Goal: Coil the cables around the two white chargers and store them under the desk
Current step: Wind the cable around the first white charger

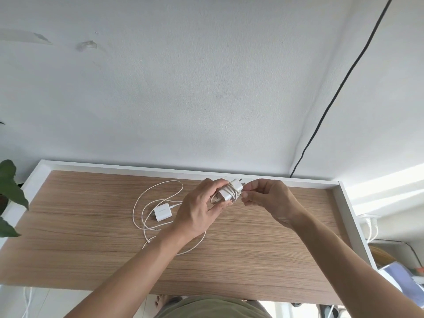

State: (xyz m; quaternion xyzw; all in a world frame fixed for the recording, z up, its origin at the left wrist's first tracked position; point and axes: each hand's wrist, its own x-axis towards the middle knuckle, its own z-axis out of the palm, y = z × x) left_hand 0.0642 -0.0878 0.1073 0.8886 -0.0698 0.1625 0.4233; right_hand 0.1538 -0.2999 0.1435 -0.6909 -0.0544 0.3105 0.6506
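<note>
Above the back of the wooden desk, my left hand grips a white charger with its cable wound around the body in several turns. The plug pins point up and right. My right hand pinches the free end of that cable right beside the charger. A second white charger lies flat on the desk to the left, its long white cable spread in loose loops around it and running under my left forearm.
A white raised rim borders the desk at the back and sides, against a white wall. A black cable runs down the wall at right. Plant leaves hang at the left edge. Clutter and white cables sit lower right, beyond the desk.
</note>
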